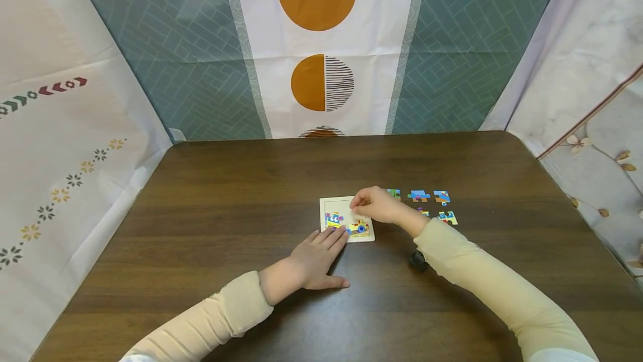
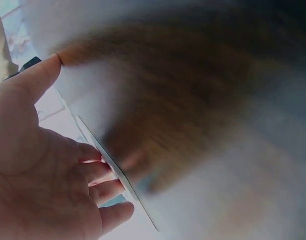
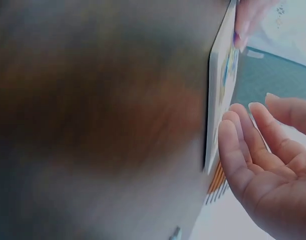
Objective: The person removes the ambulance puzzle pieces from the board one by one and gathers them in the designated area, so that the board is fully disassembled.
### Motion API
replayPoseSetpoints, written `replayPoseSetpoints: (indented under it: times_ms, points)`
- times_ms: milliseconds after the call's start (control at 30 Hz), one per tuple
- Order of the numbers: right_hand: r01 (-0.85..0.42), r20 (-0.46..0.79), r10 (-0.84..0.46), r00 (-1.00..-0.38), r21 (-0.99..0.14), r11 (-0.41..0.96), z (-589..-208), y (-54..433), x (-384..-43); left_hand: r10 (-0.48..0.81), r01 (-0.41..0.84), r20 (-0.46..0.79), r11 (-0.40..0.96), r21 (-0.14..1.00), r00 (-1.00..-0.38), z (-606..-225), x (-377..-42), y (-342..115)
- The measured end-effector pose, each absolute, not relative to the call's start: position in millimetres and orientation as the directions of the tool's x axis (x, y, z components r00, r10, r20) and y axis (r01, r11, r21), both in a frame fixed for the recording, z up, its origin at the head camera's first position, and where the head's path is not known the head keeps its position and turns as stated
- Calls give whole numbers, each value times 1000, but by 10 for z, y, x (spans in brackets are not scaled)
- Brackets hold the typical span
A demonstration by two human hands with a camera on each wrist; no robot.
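Cream sleeves (image 1: 221, 309) come nearest, reaching in from the near side of the puzzle tray (image 1: 337, 204), which sits on the brown table (image 1: 241, 194) and is our landmark. L hand (image 1: 318, 256) lies flattish at the tray's near-left edge, fingers extended over the rim, thumb spread wide on the tabletop side; it grips nothing. R hand (image 1: 375, 204) is over the tray's right part, fingers bent, thumb close to fingertips, so a narrow gap; can't tell if there's a piece b/w them.

Seated pieces (image 1: 359, 228) are along the tray's near side; the far part shows bare board. Loose pieces (image 1: 419, 196) lie just right of the tray, a couple partly hidden by R hand & wrist.

Risks, my guess: (1) L fingers touch or nearly touch the seated pieces, so a sideways shift could slide them out of line, esp. w/ open board beyond. (2) If L hand lifts, the tray may skid when R hand pushes, b/c nothing else visibly braces it. (3) R wrist crosses right by the loose pieces; a low pull-back could drag or scatter them. (4) Dark gadget (image 1: 418, 260) under R cuff, prob. a wrist cam, might catch a piece too.
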State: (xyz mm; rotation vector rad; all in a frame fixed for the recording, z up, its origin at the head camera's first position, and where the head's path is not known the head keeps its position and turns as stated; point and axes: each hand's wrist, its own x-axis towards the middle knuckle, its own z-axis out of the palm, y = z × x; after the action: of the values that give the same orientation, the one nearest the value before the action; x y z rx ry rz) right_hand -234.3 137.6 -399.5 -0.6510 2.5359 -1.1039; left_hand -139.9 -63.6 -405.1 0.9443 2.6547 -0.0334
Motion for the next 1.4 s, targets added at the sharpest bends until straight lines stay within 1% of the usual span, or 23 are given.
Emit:
replayPoseSetpoints:
  times_ms: [233,433,567,633,767,867,1133,1400]
  points:
    - [-265,-111,-508,-854,-748,608,-4028,1255,-2327,595,603,-325,793,87,-735,-4045,-1388,-625]
    - [-291,-125,-533,-837,-723,627,-3997,1175,-2280,567,580,-360,810,82,-741,-4027,-1369,-590]
    - [-286,-137,-531,-836,-718,635,-3979,1139,-2259,545,562,-384,823,77,-745,-4004,-1368,-570]
    - [-262,-141,-525,-840,-741,618,-3973,1128,-2259,542,560,-385,825,74,-747,-3997,-1369,-564]
    - [-163,-177,-501,-847,-811,562,-3973,1114,-2272,541,557,-388,827,80,-746,-3988,-1371,-559]
    - [-103,-206,-482,-852,-836,540,-3984,1101,-2288,541,555,-390,827,89,-745,-3985,-1368,-558]
    - [-12,-269,-431,-861,-837,547,-4025,1030,-2329,537,548,-399,831,98,-743,-3996,-1365,-556]
    - [-28,-293,-397,-869,-773,633,-4031,942,-2369,532,542,-404,834,100,-744,-4002,-1382,-552]
